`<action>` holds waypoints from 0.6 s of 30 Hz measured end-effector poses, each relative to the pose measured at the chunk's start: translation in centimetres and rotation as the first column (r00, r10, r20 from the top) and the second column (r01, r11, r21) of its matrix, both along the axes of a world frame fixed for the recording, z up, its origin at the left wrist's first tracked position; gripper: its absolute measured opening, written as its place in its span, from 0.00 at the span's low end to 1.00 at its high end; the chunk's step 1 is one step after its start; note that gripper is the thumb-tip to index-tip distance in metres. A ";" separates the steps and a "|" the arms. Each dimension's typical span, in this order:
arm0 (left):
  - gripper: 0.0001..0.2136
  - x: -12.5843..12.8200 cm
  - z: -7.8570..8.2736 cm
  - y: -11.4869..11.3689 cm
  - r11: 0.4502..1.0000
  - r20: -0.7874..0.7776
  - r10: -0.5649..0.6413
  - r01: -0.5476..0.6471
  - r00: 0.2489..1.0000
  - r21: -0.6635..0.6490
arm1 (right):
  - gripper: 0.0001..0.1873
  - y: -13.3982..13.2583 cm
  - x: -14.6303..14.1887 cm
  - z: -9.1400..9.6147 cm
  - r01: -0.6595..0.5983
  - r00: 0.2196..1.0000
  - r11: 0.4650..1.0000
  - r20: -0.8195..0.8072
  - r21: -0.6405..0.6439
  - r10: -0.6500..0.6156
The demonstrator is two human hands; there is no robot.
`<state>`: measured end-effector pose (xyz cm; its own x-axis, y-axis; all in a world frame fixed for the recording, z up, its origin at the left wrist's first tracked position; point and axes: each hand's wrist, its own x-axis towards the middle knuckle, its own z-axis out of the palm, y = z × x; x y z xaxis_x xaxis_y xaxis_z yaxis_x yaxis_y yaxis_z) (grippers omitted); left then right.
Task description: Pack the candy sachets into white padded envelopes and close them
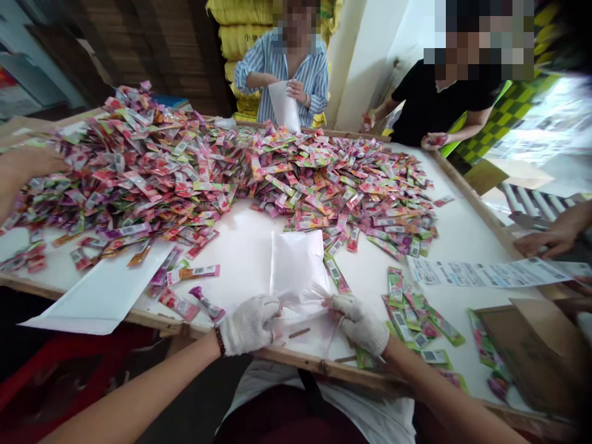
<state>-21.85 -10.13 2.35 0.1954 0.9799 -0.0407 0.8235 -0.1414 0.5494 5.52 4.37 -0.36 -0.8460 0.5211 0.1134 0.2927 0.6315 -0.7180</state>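
A white padded mailer bag (296,262) lies flat on the white tabletop in front of me, its open end toward my body. My left hand (250,324), in a white knit glove, pinches the near left corner of the bag. The near right corner is gripped by my gloved right hand (361,324). Between the hands the bag's clear-looking flap is stretched and creased. Close to my left hand lie a few loose candy sachets (178,303). More green and pink sachets (414,314) are scattered right of my right hand.
A large heap of colourful sachets (185,166) covers the table's far side. Another white mailer (106,287) overhangs the left edge. A label strip (485,273) and a cardboard box (527,351) sit at right. Co-workers stand across the table; other people's hands reach in from both sides.
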 end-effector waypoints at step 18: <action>0.39 -1.0 -0.9 4.4 0.846 0.697 0.530 -0.354 0.484 -0.398 | 0.31 1.5 -7.1 -1.5 0.290 0.850 0.629 -0.107 -0.722 -0.515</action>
